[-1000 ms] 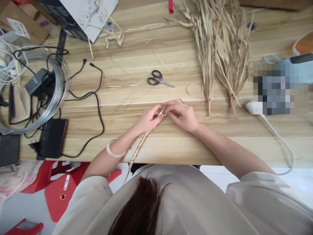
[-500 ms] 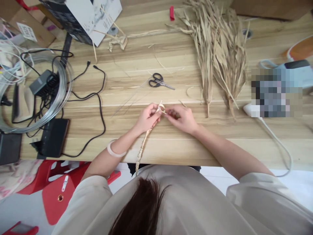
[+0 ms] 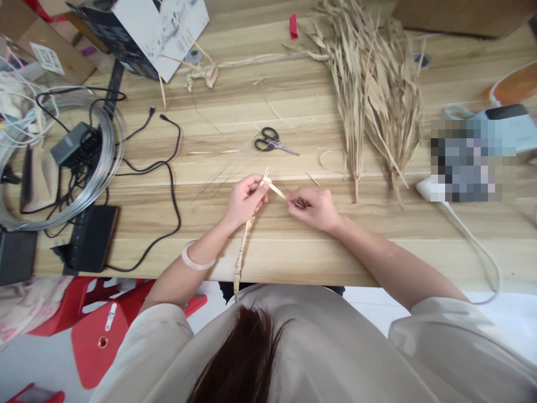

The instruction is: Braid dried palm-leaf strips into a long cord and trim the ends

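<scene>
My left hand (image 3: 247,200) pinches the upper end of a pale braided straw cord (image 3: 240,254), with thin strand ends poking up past the fingers. The braid hangs from beneath that hand over the table's front edge. A flat straw strip (image 3: 277,191) stretches from the left fingertips across to my right hand (image 3: 312,208). Closed fingers of the right hand grip the strip's far end, and something dark shows inside their curl, too shaded to make out. Beyond the hands lie black-handled scissors (image 3: 274,141).
Two bundles of dried leaves (image 3: 354,101) lie at the back right. A wire coil (image 3: 113,162), black cables (image 3: 178,212) and a power adapter (image 3: 78,145) crowd the left. A printed box (image 3: 146,33) stands behind. Right of me are a white cable (image 3: 478,240) and a light-blue device (image 3: 503,131).
My hands have moved apart, the left one slightly leftward. The small loop of straw between them has been drawn out into a straight strip, and the right fingers have curled more tightly.
</scene>
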Demonstrator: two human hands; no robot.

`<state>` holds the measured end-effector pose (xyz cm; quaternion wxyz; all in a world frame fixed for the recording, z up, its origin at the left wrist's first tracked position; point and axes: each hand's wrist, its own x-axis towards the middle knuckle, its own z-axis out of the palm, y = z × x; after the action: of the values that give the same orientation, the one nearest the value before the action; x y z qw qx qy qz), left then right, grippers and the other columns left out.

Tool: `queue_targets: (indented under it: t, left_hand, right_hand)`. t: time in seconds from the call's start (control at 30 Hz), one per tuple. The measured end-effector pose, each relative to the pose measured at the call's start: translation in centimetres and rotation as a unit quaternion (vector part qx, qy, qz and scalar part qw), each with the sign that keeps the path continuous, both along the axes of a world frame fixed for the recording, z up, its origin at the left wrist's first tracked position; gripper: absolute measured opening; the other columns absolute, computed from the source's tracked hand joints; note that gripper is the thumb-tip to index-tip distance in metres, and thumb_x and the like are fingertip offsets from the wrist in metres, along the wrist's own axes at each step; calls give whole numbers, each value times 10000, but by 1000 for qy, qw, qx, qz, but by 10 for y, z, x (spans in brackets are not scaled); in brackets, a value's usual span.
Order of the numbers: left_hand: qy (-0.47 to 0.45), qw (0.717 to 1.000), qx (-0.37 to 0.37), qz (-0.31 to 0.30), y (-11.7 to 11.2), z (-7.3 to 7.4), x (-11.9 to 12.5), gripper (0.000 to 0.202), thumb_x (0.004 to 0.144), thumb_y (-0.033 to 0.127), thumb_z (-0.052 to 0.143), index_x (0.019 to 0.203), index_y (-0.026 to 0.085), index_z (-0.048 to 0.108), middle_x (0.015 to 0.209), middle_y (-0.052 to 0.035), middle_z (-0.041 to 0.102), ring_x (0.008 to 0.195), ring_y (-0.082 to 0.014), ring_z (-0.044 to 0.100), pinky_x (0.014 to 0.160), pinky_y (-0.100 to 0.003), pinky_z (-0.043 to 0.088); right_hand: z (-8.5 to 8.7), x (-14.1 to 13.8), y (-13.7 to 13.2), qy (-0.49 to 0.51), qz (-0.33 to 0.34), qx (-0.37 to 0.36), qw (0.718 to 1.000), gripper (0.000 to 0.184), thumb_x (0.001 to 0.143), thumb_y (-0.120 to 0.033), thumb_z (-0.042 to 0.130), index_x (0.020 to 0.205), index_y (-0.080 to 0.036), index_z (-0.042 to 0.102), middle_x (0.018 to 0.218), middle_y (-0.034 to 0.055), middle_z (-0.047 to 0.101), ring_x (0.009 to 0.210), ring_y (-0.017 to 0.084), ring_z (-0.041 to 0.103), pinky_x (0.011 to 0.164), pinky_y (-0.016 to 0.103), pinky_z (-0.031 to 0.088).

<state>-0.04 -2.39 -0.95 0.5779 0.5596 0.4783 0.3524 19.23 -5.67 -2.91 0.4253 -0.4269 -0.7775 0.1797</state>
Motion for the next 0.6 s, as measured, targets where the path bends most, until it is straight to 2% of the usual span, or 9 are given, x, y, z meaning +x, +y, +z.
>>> queue_targets:
  t: [0.13,0.27,0.33,0.4,0.5,0.6]
  left_hand:
    - [-4,1000,3,8,6,0,-5,284,792,400,645,882,137,589,571,40,562,351,-11,374,333,-155,262]
    - [-9,998,-57,3,9,0,-5,314,779,420,656,901,136,599,620,18,583,379,-16,366,338,-161,239]
    - [-13,997,-73,4,7,-2,-3,331,779,432,652,922,137,601,624,16,582,384,-19,350,346,-166,225]
    - [-17,998,-65,-1,4,-3,0,346,780,451,646,930,142,603,613,21,573,382,-23,328,353,-177,217]
    - [-10,999,-36,-28,-4,-4,4,346,798,473,621,920,149,607,605,25,565,387,-28,317,366,-193,219]
    - [11,998,-4,-56,-11,-4,7,325,843,465,569,907,149,614,636,12,580,418,-32,352,394,-193,252]
  right_hand:
    - [0,1,1,10,5,6,1000,105,739,-135,566,654,-187,602,541,-21,603,462,83,487,474,209,393]
    - [0,2,2,20,13,-34,999,105,739,-153,555,645,-188,588,546,-21,594,478,84,492,491,209,398]
    - [3,1,2,34,36,-74,996,82,733,-164,567,655,-181,583,552,-23,586,480,79,486,491,204,395]
    - [6,0,1,61,55,-145,986,62,751,-213,595,707,-170,596,570,-23,583,471,74,474,473,199,385]
    - [10,-1,2,113,47,-241,963,206,805,-356,604,802,-151,626,599,-14,585,472,71,460,452,195,367]
    - [10,-2,4,121,51,-266,955,290,838,-417,575,786,-144,656,607,-5,585,498,72,440,478,204,354]
